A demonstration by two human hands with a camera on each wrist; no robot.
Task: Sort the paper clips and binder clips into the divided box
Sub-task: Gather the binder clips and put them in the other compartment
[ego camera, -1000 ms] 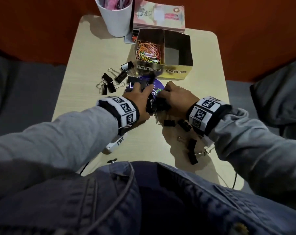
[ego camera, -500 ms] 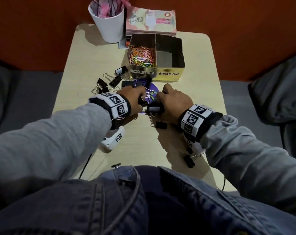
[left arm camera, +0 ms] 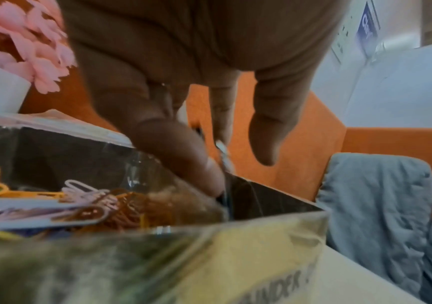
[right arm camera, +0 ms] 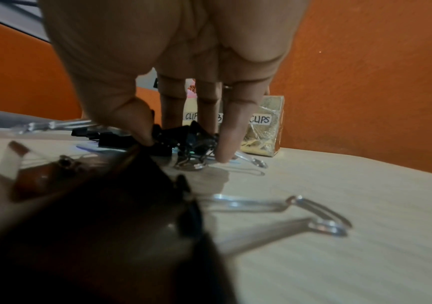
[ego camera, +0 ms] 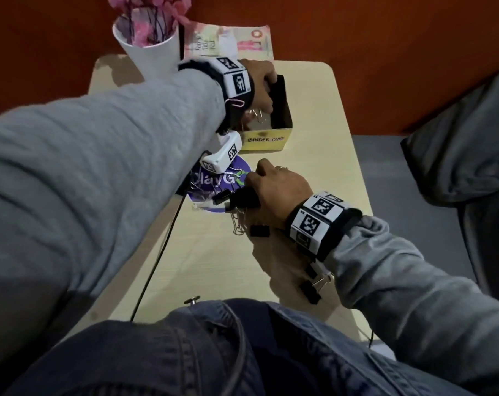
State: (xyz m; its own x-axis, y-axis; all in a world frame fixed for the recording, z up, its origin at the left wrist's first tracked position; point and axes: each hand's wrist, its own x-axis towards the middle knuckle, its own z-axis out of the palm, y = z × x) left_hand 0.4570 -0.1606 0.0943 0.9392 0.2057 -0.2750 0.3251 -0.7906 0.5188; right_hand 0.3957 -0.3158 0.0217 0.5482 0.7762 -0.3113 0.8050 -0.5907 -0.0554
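The gold divided box [ego camera: 266, 140] stands at the back of the table, its front labelled BINDER CLIPS. My left hand [ego camera: 261, 87] reaches over that right compartment. In the left wrist view its thumb and forefinger [left arm camera: 183, 156] pinch a binder clip [left arm camera: 223, 156] by its silver handle just above the divider. Coloured paper clips [left arm camera: 87, 197] fill the left compartment. My right hand [ego camera: 249, 192] rests on the table, thumb and fingers curled round a bunch of black binder clips [right arm camera: 178, 135]. A pink paper clip [ego camera: 236, 102] hangs from my left wristband.
Loose binder clips lie beside my right wrist [ego camera: 259, 230] and near the front edge [ego camera: 311, 290]. A purple sticker [ego camera: 214, 181] lies under the pile. A white cup of pink flowers [ego camera: 151, 52] and a book [ego camera: 228, 41] stand behind the box. A cable [ego camera: 156, 264] crosses the table.
My left hand has left the pile and moved up and back over the box's binder clip compartment. My right hand has stayed on the pile, still holding clips.
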